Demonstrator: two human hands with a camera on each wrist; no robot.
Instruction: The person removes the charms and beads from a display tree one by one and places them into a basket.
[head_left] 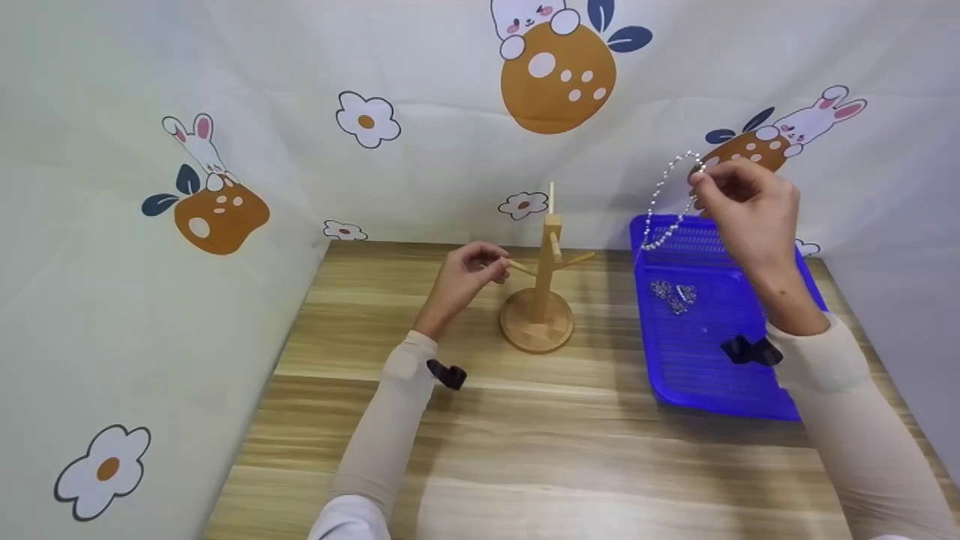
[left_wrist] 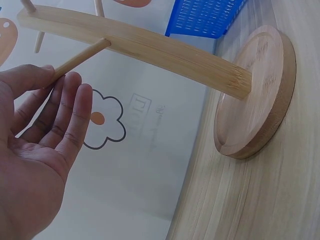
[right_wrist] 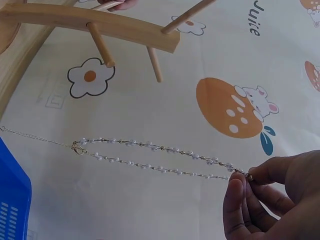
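Note:
A wooden stand [head_left: 543, 292] with a round base and several pegs stands upright on the table. At its left side my left hand [head_left: 463, 281] pinches the tip of one peg [left_wrist: 82, 58] between thumb and index finger, the other fingers extended below. My right hand [head_left: 757, 214] is raised above the blue basket and pinches one end of a white-beaded bracelet [right_wrist: 172, 149] with thumb and fingertips. The bracelet hangs as a narrow loop, a clasp ring and thin extender chain [right_wrist: 35, 136] dangling from its far end.
The blue plastic basket [head_left: 712, 334] sits on the right of the wood-grain table [head_left: 525, 435], a small cluster of silvery jewelry [head_left: 679, 298] inside it. Behind stands a pale cloth [head_left: 442, 172] printed with rabbits, oranges and flowers. Black wrist mounts [head_left: 448, 374] jut from both sleeves.

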